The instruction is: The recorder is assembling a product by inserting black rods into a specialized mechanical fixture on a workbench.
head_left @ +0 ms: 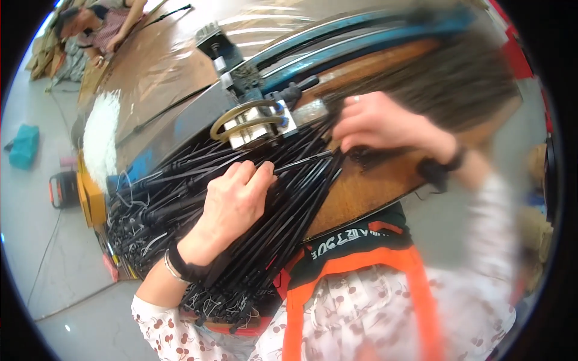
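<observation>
In the head view, a brown wooden table (361,189) is spreading across the middle, its near edge running close to the wearer's dark apron (349,240) with orange trim. The left hand (236,197) is gripping a thin black rod (304,162), fingers curled tightly about its left end. The right hand (376,123) is resting at the rod's other end, fingers bent together; what they are grasping, if anything, I cannot tell. The rod is lying over a dense pile of black rods (301,210) in front of a metal fixture (247,129) with a looped yellowish hose (226,120). Behind, blue rails (367,51) are stretching to the upper right beside a blurred dark bundle (457,84).

At the upper left, another person (111,30) is leaning at the far edge, and a white heap (101,141) is lying on the table. On the grey floor (78,307), a teal bag (25,147) is sitting near a black-and-orange case (63,189).
</observation>
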`<action>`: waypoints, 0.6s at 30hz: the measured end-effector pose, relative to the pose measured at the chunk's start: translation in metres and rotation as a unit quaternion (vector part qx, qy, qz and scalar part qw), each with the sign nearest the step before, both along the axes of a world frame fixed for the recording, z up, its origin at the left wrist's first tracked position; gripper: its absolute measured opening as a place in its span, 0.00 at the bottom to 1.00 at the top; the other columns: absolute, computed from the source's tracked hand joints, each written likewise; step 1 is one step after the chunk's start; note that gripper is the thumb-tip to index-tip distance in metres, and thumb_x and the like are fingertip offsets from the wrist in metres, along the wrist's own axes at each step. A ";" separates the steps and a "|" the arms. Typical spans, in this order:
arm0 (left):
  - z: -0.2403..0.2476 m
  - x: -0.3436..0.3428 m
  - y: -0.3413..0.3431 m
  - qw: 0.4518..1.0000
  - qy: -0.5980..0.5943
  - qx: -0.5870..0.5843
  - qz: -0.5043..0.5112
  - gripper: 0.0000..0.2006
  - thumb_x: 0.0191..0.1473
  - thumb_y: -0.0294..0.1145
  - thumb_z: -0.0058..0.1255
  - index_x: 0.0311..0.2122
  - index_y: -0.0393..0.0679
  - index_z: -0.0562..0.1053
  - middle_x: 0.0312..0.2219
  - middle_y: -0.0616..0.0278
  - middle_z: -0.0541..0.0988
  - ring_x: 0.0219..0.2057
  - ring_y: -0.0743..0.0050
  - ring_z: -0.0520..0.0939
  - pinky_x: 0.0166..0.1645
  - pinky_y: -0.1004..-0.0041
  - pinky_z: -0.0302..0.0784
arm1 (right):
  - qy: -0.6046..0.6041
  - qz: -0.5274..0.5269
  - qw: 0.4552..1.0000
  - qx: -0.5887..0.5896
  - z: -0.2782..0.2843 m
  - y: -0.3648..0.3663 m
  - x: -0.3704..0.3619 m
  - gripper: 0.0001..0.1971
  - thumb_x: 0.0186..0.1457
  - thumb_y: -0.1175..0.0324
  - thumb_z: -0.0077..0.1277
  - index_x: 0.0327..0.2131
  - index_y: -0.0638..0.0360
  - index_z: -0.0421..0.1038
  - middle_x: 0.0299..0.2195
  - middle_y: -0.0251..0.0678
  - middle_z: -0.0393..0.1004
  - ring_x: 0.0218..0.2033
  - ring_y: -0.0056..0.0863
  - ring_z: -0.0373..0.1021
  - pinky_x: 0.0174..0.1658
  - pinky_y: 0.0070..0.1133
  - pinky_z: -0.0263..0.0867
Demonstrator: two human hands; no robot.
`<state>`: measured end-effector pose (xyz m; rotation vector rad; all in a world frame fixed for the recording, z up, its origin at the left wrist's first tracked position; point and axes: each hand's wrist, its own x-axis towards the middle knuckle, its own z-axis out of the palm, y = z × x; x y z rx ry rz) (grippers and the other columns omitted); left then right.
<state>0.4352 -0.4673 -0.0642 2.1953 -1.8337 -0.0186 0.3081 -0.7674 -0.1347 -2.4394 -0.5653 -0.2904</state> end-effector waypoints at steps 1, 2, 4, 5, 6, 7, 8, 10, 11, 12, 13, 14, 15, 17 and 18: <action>-0.002 -0.005 -0.005 1.000 0.003 -0.011 0.001 0.09 0.52 0.28 0.58 0.39 0.42 0.74 0.22 0.61 0.70 0.25 0.63 0.77 0.24 0.66 0.74 | -0.034 0.019 0.999 0.018 0.001 0.003 0.001 0.12 0.51 0.57 0.61 0.33 0.53 0.78 0.23 0.32 0.73 0.26 0.34 0.68 0.28 0.30 0.66; -0.003 -0.008 -0.011 1.000 -0.003 -0.012 -0.003 0.09 0.52 0.28 0.58 0.39 0.42 0.74 0.22 0.61 0.70 0.25 0.63 0.78 0.24 0.67 0.74 | -0.031 0.017 0.998 0.051 -0.001 0.005 -0.003 0.13 0.50 0.58 0.62 0.33 0.56 0.78 0.23 0.32 0.72 0.26 0.34 0.67 0.29 0.31 0.65; -0.003 -0.011 -0.019 1.000 -0.012 -0.013 0.005 0.08 0.54 0.30 0.57 0.39 0.43 0.74 0.22 0.61 0.71 0.24 0.63 0.79 0.23 0.66 0.75 | -0.054 -0.008 0.994 0.095 -0.012 0.008 -0.010 0.13 0.50 0.58 0.62 0.34 0.57 0.78 0.22 0.33 0.71 0.26 0.35 0.67 0.29 0.31 0.65; -0.004 -0.011 -0.022 1.000 -0.018 -0.012 0.010 0.08 0.54 0.30 0.57 0.39 0.43 0.74 0.22 0.61 0.71 0.24 0.63 0.79 0.23 0.66 0.75 | -0.078 -0.022 0.987 0.142 -0.016 0.012 -0.009 0.14 0.50 0.58 0.63 0.34 0.58 0.78 0.22 0.34 0.71 0.26 0.36 0.67 0.30 0.31 0.65; -0.009 -0.011 -0.026 1.000 -0.002 -0.020 0.001 0.08 0.54 0.30 0.57 0.38 0.43 0.74 0.22 0.61 0.72 0.24 0.63 0.79 0.23 0.66 0.75 | -0.094 -0.035 0.982 0.160 -0.017 0.014 -0.015 0.15 0.52 0.57 0.61 0.34 0.60 0.77 0.22 0.36 0.70 0.27 0.37 0.67 0.31 0.31 0.63; -0.008 -0.009 -0.021 1.000 0.002 -0.025 0.009 0.07 0.54 0.31 0.57 0.38 0.44 0.74 0.23 0.62 0.72 0.24 0.63 0.79 0.23 0.65 0.76 | -0.078 -0.071 0.982 0.155 -0.010 0.021 -0.019 0.16 0.55 0.55 0.58 0.33 0.60 0.77 0.23 0.38 0.71 0.27 0.39 0.67 0.31 0.32 0.63; -0.009 -0.008 -0.019 1.000 0.014 -0.016 0.006 0.06 0.54 0.31 0.56 0.37 0.44 0.73 0.23 0.62 0.73 0.24 0.62 0.80 0.23 0.65 0.77 | -0.064 -0.081 0.986 0.130 -0.006 0.024 -0.021 0.16 0.58 0.55 0.55 0.33 0.60 0.76 0.24 0.39 0.71 0.28 0.41 0.68 0.32 0.32 0.63; -0.003 -0.016 -0.028 0.999 0.042 -0.017 0.000 0.07 0.50 0.29 0.55 0.35 0.44 0.71 0.24 0.60 0.73 0.26 0.58 0.81 0.24 0.63 0.78 | -0.063 -0.114 0.981 0.147 0.002 0.028 -0.033 0.13 0.58 0.60 0.54 0.36 0.61 0.77 0.24 0.41 0.71 0.28 0.41 0.68 0.32 0.32 0.63; -0.007 -0.014 -0.028 0.998 0.055 -0.022 -0.001 0.07 0.50 0.31 0.54 0.34 0.44 0.71 0.25 0.59 0.74 0.27 0.57 0.82 0.26 0.61 0.79 | -0.075 -0.122 0.978 0.155 0.017 0.040 -0.031 0.15 0.60 0.59 0.52 0.39 0.63 0.77 0.23 0.40 0.70 0.28 0.40 0.67 0.32 0.32 0.63; 0.000 -0.017 -0.034 0.998 0.053 -0.028 -0.002 0.07 0.51 0.34 0.53 0.34 0.44 0.71 0.26 0.58 0.75 0.28 0.57 0.82 0.28 0.61 0.79 | -0.110 -0.137 0.979 0.106 0.018 0.038 -0.036 0.15 0.55 0.65 0.56 0.43 0.65 0.76 0.23 0.39 0.71 0.27 0.40 0.66 0.33 0.31 0.62; 0.001 -0.017 -0.039 0.997 0.065 -0.024 -0.020 0.07 0.51 0.35 0.53 0.33 0.44 0.71 0.26 0.58 0.76 0.28 0.57 0.82 0.29 0.61 0.80 | -0.123 -0.154 0.980 0.018 0.024 0.035 -0.045 0.20 0.47 0.74 0.58 0.46 0.67 0.75 0.26 0.39 0.72 0.28 0.40 0.66 0.32 0.32 0.63; -0.003 -0.015 -0.038 0.998 0.060 -0.029 -0.011 0.07 0.51 0.35 0.53 0.33 0.44 0.72 0.26 0.58 0.76 0.28 0.58 0.82 0.30 0.62 0.79 | -0.168 -0.141 0.975 -0.027 0.029 0.038 -0.042 0.25 0.39 0.80 0.57 0.47 0.68 0.75 0.28 0.39 0.73 0.29 0.40 0.66 0.32 0.31 0.63; -0.008 -0.012 -0.037 0.998 0.050 -0.047 -0.016 0.07 0.51 0.35 0.53 0.33 0.45 0.73 0.25 0.58 0.76 0.28 0.58 0.82 0.30 0.62 0.79 | -0.164 -0.136 0.975 -0.060 0.041 0.047 -0.041 0.26 0.39 0.81 0.57 0.47 0.68 0.75 0.31 0.40 0.73 0.29 0.40 0.66 0.32 0.31 0.64; -0.003 -0.012 -0.034 0.997 0.029 -0.070 -0.004 0.07 0.51 0.34 0.53 0.34 0.45 0.73 0.25 0.58 0.76 0.26 0.59 0.81 0.29 0.63 0.79 | -0.254 -0.105 0.954 -0.121 0.043 0.055 -0.025 0.26 0.39 0.81 0.57 0.48 0.68 0.73 0.30 0.40 0.72 0.28 0.39 0.65 0.30 0.30 0.63; -0.003 -0.012 -0.033 0.998 0.002 -0.060 -0.001 0.09 0.53 0.36 0.54 0.38 0.45 0.74 0.25 0.59 0.75 0.25 0.60 0.81 0.27 0.64 0.78 | -0.227 -0.105 0.962 -0.108 0.045 0.059 -0.021 0.24 0.41 0.81 0.57 0.48 0.68 0.73 0.29 0.40 0.71 0.28 0.38 0.65 0.29 0.30 0.62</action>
